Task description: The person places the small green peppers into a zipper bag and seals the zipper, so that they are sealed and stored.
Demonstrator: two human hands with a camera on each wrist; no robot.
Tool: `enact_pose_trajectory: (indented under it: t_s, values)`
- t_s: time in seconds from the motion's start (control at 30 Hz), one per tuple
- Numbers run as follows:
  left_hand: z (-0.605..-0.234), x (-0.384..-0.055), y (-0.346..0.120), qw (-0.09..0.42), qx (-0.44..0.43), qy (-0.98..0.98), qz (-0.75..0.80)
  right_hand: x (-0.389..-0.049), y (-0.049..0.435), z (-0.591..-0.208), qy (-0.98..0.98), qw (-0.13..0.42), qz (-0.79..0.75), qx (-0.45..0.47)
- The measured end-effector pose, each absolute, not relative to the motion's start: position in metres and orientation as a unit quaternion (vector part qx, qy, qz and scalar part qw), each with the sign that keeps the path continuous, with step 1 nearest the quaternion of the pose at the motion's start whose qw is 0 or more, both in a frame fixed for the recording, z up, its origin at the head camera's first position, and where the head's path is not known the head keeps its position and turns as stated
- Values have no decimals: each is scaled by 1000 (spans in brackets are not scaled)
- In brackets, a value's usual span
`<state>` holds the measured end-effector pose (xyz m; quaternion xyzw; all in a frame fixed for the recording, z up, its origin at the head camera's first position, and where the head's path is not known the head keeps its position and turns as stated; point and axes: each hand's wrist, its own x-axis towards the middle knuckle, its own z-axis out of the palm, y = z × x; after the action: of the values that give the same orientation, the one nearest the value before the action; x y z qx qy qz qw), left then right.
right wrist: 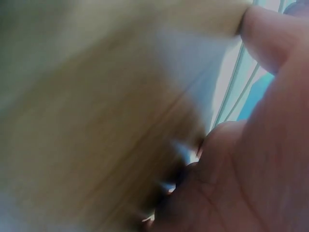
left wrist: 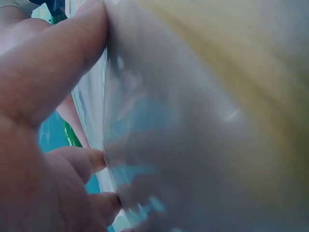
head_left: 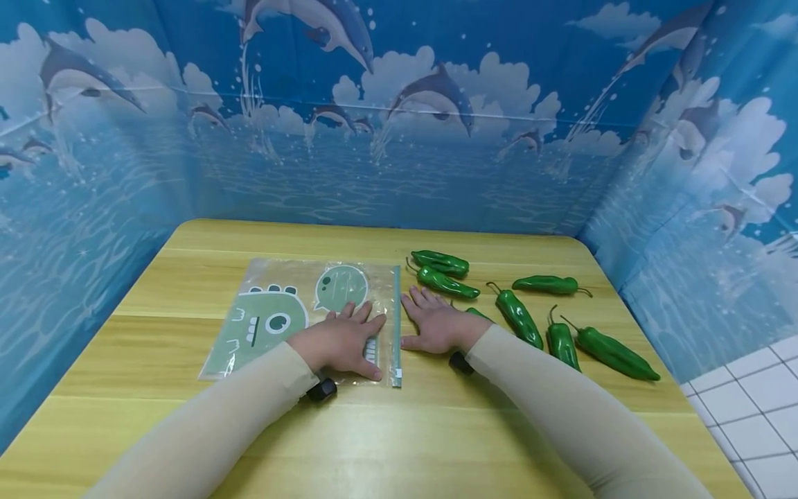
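Note:
A clear zip bag (head_left: 324,326) with a green one-eyed monster print lies flat on the wooden table, its teal slider strip (head_left: 397,312) along the right edge. My left hand (head_left: 343,339) rests palm down on the bag near that strip, fingers spread. In the left wrist view its fingertips touch the bag's glossy film (left wrist: 159,145). Just right of the strip, my right hand (head_left: 436,322) lies palm down with straight fingers, the tips by the strip. One green pepper (head_left: 476,314) is partly hidden behind the right hand. The right wrist view shows fingertips against wood (right wrist: 120,121).
Several long green peppers are spread over the table's right side, among them one at the back (head_left: 440,263), one in the middle (head_left: 519,317) and one far right (head_left: 617,353). A blue dolphin curtain (head_left: 399,173) surrounds the table (head_left: 436,443); white tiles (head_left: 757,409) show at right.

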<state>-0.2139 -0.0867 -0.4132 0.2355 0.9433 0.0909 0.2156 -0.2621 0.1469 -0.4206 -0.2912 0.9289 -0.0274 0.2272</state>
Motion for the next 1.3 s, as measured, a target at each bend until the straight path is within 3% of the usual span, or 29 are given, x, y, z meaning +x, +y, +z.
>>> enact_pose_trajectory:
  t_s: [1.3]
  values:
    - [-418, -216, -91, 201, 241, 945, 90, -258, 143, -420, 927, 212, -56, -305]
